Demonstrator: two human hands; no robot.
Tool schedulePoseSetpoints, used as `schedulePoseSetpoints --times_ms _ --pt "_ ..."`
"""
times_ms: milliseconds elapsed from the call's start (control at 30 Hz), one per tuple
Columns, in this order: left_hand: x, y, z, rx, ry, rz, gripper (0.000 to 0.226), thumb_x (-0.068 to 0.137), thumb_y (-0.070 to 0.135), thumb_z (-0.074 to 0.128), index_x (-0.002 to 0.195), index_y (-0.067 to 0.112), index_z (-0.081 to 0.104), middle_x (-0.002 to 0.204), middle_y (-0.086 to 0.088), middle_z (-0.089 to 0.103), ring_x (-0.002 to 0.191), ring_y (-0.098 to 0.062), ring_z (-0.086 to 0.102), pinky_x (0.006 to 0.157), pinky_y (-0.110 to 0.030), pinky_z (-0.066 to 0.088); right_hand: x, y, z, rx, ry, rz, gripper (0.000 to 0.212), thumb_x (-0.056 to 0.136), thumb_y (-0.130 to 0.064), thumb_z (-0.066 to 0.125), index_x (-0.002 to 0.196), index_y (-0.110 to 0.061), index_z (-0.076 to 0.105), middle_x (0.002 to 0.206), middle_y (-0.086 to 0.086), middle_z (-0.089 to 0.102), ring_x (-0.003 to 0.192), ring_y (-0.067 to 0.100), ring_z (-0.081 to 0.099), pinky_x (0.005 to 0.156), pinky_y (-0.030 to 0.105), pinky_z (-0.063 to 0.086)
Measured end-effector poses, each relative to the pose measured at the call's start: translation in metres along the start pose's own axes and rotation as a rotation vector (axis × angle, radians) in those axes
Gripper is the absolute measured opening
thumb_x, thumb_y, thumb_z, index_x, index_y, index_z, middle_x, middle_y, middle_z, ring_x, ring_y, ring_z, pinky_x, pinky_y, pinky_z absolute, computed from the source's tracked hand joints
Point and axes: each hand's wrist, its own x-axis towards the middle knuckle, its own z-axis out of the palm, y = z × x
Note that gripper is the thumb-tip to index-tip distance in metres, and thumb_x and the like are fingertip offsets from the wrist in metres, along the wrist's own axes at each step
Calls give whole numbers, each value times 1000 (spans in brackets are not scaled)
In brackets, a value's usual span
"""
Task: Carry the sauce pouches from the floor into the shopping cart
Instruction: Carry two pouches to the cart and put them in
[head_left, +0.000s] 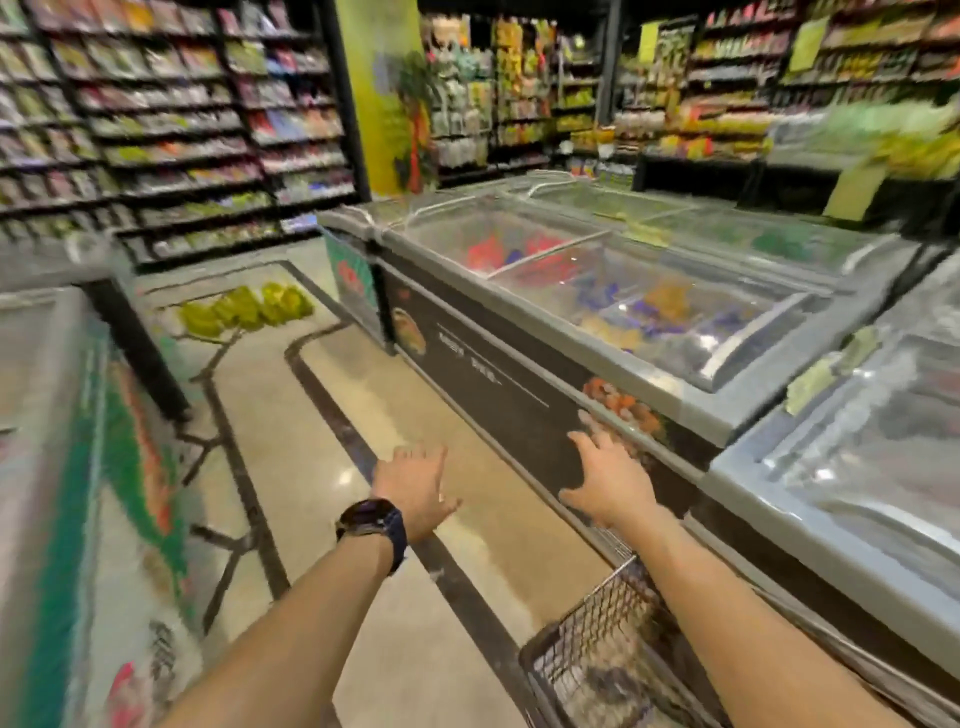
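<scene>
yellow sauce pouches (244, 312) on floor (311, 483), labels illegible

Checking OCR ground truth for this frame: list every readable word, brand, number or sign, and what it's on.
Nothing is legible; the whole frame is motion-blurred.
White print line on the freezer front panel: blurred, unreadable.
Dark characters at lower left: blurred, and the surface is unclear.
Yellow-green shelf signs: no print can be made out.
Green tags on the freezer rim: unreadable.
Shelf packaging: too small and blurred.
</scene>
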Motion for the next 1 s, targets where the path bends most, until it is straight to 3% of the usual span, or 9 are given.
schedulePoseSetpoints --times_ms 233,467,1000 --pt "-54 -88 -31 -31 98 -337 70 89 63 51 144 25 33 134 -7 52 118 -28 55 92 -43 52 30 -87 -8 -51 -60 -295 82 81 -42 67 150 -28 26 149 8 36 133 28 42 102 44 46" --pt "-73 -164 -44 -26 155 -489 77 92 61 50 153 22 26 146 -9 46 131 -28 48 102 -43 49 58 -168 -9 -60 -82 -458 84 82 -46 67 152 -28 23 143 6 41 127 26 46 100 40 48" --pt "4 -325 -33 -39 128 -495 75 92 61 50 153 24 25 145 -5 46 129 -25 51 102 -39 49 152 -320 20 -31 -115 -454 80 85 -39 68 151 -27 25 148 6 38 131 25 44 101 37 45"
